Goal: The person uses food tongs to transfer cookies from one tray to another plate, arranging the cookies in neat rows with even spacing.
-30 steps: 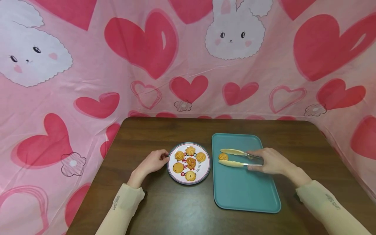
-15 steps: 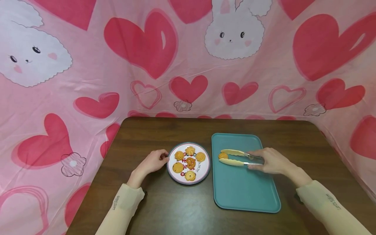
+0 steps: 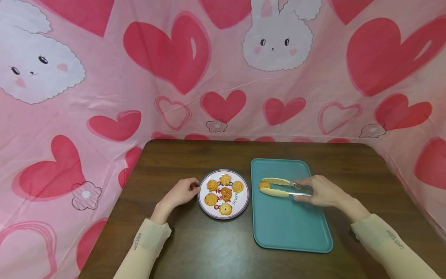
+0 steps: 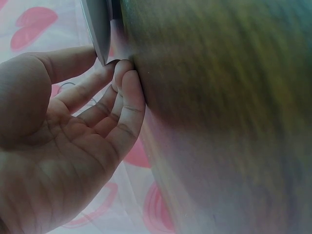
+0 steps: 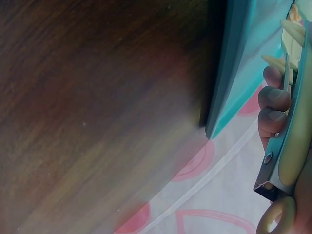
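Note:
My left hand [image 3: 181, 191] pinches the left rim of a round white plate [image 3: 203, 207] printed with red figures. In the left wrist view, thumb and forefinger meet at the plate's edge [image 4: 100, 34], and the other fingertips reach the tabletop. Several golden cookies and a pretzel-shaped one [image 3: 226, 194] lie on the plate. Over the teal tray [image 3: 292, 228], my right hand [image 3: 324, 190] grips metal tongs [image 3: 275, 192] with cream tips. Those tips stand on either side of a swirl cookie [image 3: 264, 185] near the tray's left edge. Curled fingers [image 5: 274, 100] show along the tongs in the right wrist view.
The dark wooden table [image 3: 216, 248] carries both plate and tray, set side by side with a narrow gap. Behind and beside it hangs a pink cloth [image 3: 223, 81] with hearts and rabbits.
The lower arm of the tongs has drawn in slightly toward the swirl cookie. Both hands, the plate and the tray stay in place.

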